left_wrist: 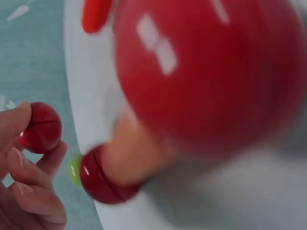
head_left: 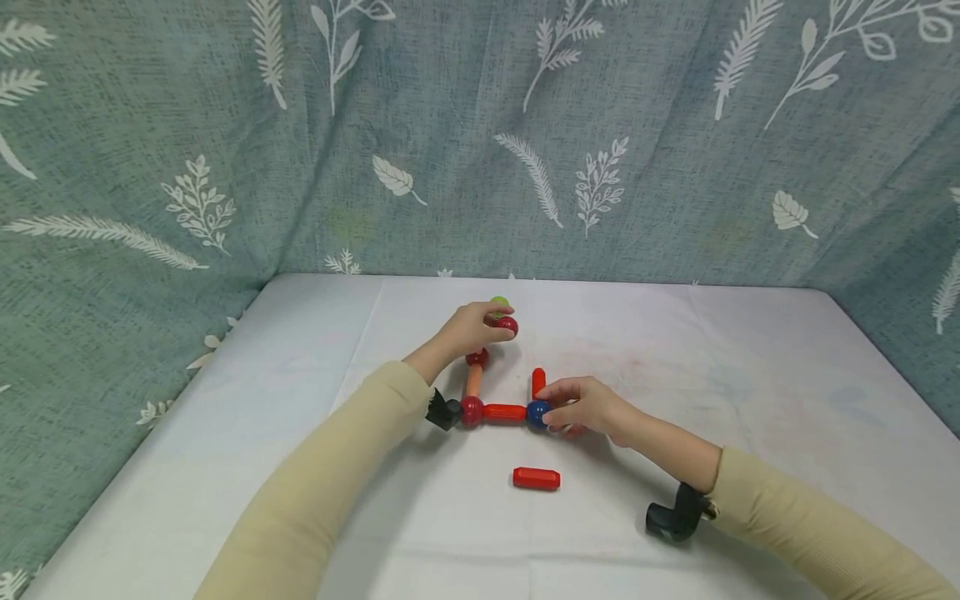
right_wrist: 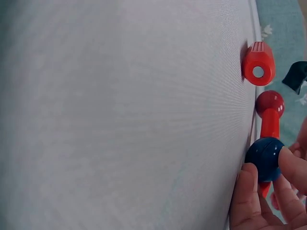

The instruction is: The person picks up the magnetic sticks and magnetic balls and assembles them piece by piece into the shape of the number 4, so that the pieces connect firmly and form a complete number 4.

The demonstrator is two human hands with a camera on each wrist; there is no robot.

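Farthest left, level with a blue ball (head_left: 536,413) on a white tabletop (head_left: 435,542), sits a red corner ball (head_left: 472,411). From it an orange rod (head_left: 474,382) runs away from the person to a red end ball (head_left: 477,359). Beyond and left of the blue ball, the left hand (head_left: 474,327) pinches a dark red ball (head_left: 508,327) between thumb and fingers; the fingertip hold probably leaves much of its surface free. A green ball (head_left: 499,301) shows just past those fingers; whether they touch it is unclear. A red connecting rod (head_left: 505,413) links the corner ball to the blue ball, likely fixing their spacing. Nearer the person than the blue ball lies a loose red rod (head_left: 536,478), touching no other piece. A far red rod (head_left: 538,382) points away from the blue ball, seemingly joined to it. Rightmost, the right hand (head_left: 591,407) grips the blue ball with thumb and fingers, perhaps steadying the linked pieces.
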